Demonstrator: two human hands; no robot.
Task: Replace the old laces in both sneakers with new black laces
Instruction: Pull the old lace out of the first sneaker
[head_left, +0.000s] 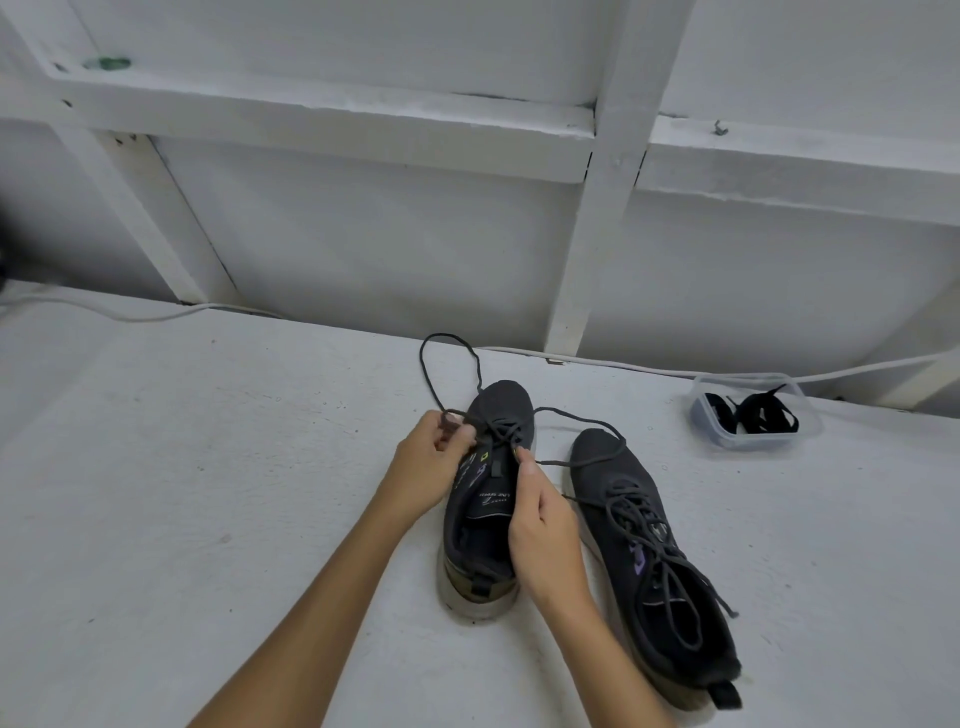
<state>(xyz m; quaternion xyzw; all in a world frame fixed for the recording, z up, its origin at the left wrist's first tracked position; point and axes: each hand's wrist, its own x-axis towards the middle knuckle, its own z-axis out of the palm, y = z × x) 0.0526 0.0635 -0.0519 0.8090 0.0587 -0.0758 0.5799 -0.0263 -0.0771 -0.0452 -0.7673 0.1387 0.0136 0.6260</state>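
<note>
I judge we're early: my left hand (434, 457) and right hand (540, 525) pinch the old lace (452, 364) half out of the centre sneaker (485, 519), the lower-right sneaker (649, 561) untouched, new black laces (753, 415) waiting

The white worktop (208, 467) looks painted and matt, faintly rough and speckled. On it, the dark grey knitted-cloth sneaker (488, 499) under the hands has a soft, dull weave, a pale rubbery sole and a smooth printed insole. Its thin grey woven lace (452, 364) is matt cord. Just right of that sneaker, the second dark grey cloth sneaker (649, 551) shows the same dull knit. Farther right of it, a clear plastic tub (753, 441) is smooth and slightly glossy, holding flat black woven laces (769, 415). Behind, the white painted wall framing (322, 135) looks like matt, brush-marked wood.
</note>
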